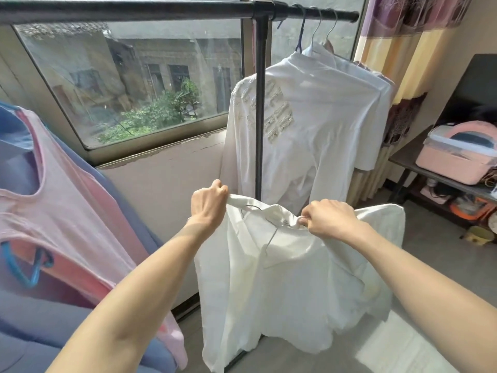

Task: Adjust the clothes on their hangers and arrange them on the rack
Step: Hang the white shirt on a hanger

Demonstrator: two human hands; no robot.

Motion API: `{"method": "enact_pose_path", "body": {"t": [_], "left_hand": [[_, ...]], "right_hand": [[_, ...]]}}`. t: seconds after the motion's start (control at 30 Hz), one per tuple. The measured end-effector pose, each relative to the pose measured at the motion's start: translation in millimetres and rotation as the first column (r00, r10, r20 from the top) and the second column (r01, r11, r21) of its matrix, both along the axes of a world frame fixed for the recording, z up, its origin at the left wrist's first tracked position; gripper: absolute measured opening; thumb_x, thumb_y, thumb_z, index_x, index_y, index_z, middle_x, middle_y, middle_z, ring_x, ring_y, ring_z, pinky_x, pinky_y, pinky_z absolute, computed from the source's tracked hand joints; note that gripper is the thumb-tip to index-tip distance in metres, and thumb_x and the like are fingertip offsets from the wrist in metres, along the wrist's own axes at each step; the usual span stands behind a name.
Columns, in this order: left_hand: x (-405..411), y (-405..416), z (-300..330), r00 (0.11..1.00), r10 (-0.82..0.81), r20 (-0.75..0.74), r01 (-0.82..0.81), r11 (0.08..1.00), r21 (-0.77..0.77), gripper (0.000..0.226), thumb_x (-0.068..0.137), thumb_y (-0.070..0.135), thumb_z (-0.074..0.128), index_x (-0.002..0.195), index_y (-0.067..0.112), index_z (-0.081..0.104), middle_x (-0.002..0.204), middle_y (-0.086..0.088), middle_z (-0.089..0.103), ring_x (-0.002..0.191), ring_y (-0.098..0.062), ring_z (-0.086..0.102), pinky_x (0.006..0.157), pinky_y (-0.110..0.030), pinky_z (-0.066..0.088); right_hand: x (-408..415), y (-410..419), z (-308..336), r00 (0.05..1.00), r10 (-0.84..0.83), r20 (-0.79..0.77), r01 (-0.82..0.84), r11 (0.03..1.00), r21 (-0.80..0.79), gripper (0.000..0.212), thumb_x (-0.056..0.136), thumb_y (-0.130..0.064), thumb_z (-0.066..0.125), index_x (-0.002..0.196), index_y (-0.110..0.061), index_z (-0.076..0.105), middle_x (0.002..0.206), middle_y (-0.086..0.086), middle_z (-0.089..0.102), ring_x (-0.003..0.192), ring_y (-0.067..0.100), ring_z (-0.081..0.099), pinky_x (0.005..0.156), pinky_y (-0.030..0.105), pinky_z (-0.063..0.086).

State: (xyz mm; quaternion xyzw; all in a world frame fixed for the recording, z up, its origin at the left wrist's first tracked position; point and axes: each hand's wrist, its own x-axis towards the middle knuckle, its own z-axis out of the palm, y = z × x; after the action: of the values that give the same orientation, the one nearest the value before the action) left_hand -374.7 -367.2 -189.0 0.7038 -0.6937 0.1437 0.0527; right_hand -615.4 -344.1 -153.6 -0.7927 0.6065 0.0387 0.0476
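Note:
I hold a white shirt (285,286) in the air in front of the black rack (161,8). My left hand (208,204) grips its left shoulder edge. My right hand (329,218) pinches the collar fabric near the neck. A thin metal hanger (270,238) lies partly inside the shirt's neck, its hook by the collar. On the rail's right end hang a white patterned shirt (304,125) and other white garments behind it, each on its own hanger.
A pink top (67,211) with a blue hanger (24,267) lies on a blue sofa (40,327) at the left. The rack's upright post (259,103) stands just behind the held shirt. A dark table (411,162) with a pink box (457,154) is at the right, curtains behind.

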Motion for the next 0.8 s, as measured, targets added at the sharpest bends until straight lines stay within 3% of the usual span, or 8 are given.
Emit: {"method": "enact_pose_path", "body": {"t": [0.07, 0.13, 0.2, 0.3, 0.4, 0.47, 0.67, 0.8], "left_hand": [[-0.5, 0.2, 2.4, 0.999, -0.01, 0.031, 0.01, 1.0, 0.0, 0.022, 0.083, -0.007, 0.044, 0.095, 0.006, 0.057, 0.099, -0.012, 0.055, 0.079, -0.035, 0.061, 0.049, -0.031, 0.022], [-1.5, 0.5, 4.8, 0.999, -0.019, 0.04, 0.019, 1.0, -0.004, 0.021, 0.084, -0.005, 0.044, 0.096, 0.008, 0.055, 0.097, -0.011, 0.059, 0.08, -0.035, 0.061, 0.051, -0.031, 0.026], [-0.4, 1.0, 6.1, 1.0, -0.009, 0.023, 0.009, 1.0, -0.001, 0.02, 0.084, -0.005, 0.044, 0.093, 0.01, 0.052, 0.094, -0.01, 0.063, 0.081, -0.035, 0.062, 0.056, -0.032, 0.03], [7.7, 1.8, 2.5, 1.0, -0.001, 0.009, 0.001, 1.0, 0.007, 0.023, 0.08, -0.006, 0.045, 0.084, 0.015, 0.038, 0.088, -0.01, 0.066, 0.076, -0.035, 0.06, 0.057, -0.032, 0.031], [12.5, 2.5, -2.7, 1.0, -0.002, 0.03, 0.001, 1.0, 0.02, 0.026, 0.079, -0.006, 0.046, 0.083, 0.017, 0.035, 0.086, -0.009, 0.066, 0.074, -0.034, 0.06, 0.057, -0.031, 0.031], [12.0, 3.1, -4.2, 0.998, 0.003, 0.055, -0.005, 0.999, 0.038, 0.027, 0.078, -0.006, 0.047, 0.084, 0.018, 0.036, 0.087, -0.008, 0.067, 0.077, -0.033, 0.062, 0.056, -0.031, 0.03], [18.8, -0.2, -3.8, 0.995, 0.004, 0.103, -0.007, 1.0, 0.03, 0.028, 0.074, -0.01, 0.049, 0.08, 0.015, 0.038, 0.084, -0.009, 0.067, 0.075, -0.032, 0.062, 0.044, -0.027, 0.011], [19.5, 3.2, -1.6, 0.996, 0.041, 0.083, -0.049, 0.994, 0.095, 0.018, 0.081, -0.003, 0.046, 0.083, 0.015, 0.047, 0.089, -0.01, 0.067, 0.081, -0.034, 0.061, 0.051, -0.029, 0.025]], "right_hand": [[-5.0, -4.2, 5.8, 0.997, 0.039, 0.063, -0.05, 0.982, 0.183, 0.025, 0.091, -0.037, 0.048, 0.073, -0.026, 0.061, 0.081, 0.003, 0.059, 0.086, 0.023, 0.054, 0.069, 0.03, 0.035], [-11.2, -8.4, 8.4, 0.979, 0.046, 0.2, -0.117, 0.926, 0.359, 0.029, 0.09, -0.035, 0.051, 0.078, -0.012, 0.064, 0.07, 0.002, 0.051, 0.072, 0.018, 0.046, 0.065, 0.03, 0.033], [-14.8, -9.2, 9.5, 0.93, -0.036, 0.366, -0.124, 0.907, 0.402, 0.037, 0.09, -0.035, 0.054, 0.082, 0.0, 0.062, 0.069, 0.004, 0.043, 0.067, 0.017, 0.037, 0.061, 0.029, 0.029], [-15.8, -8.2, 6.1, 0.88, -0.132, 0.456, 0.015, 0.968, 0.251, 0.03, 0.091, -0.038, 0.052, 0.074, -0.016, 0.062, 0.066, 0.001, 0.047, 0.065, 0.017, 0.044, 0.057, 0.028, 0.03], [-6.1, -5.3, 2.4, 0.948, -0.13, 0.289, 0.151, 0.987, -0.052, 0.024, 0.093, -0.04, 0.046, 0.092, -0.028, 0.067, 0.095, 0.006, 0.066, 0.098, 0.029, 0.058, 0.071, 0.031, 0.037], [1.7, -3.6, 0.0, 0.972, -0.098, 0.214, 0.138, 0.974, -0.182, 0.026, 0.094, -0.038, 0.043, 0.1, -0.027, 0.066, 0.106, 0.009, 0.066, 0.104, 0.032, 0.058, 0.075, 0.034, 0.039], [11.9, -4.1, -6.4, 0.998, -0.036, 0.059, 0.051, 0.958, -0.281, 0.031, 0.097, -0.038, 0.037, 0.106, -0.024, 0.064, 0.107, 0.01, 0.066, 0.103, 0.032, 0.06, 0.072, 0.032, 0.037], [14.5, -9.1, -7.0, 0.991, -0.062, 0.121, 0.099, 0.936, -0.338, 0.032, 0.097, -0.039, 0.038, 0.103, -0.021, 0.064, 0.104, 0.011, 0.067, 0.101, 0.033, 0.061, 0.07, 0.033, 0.036]]}}
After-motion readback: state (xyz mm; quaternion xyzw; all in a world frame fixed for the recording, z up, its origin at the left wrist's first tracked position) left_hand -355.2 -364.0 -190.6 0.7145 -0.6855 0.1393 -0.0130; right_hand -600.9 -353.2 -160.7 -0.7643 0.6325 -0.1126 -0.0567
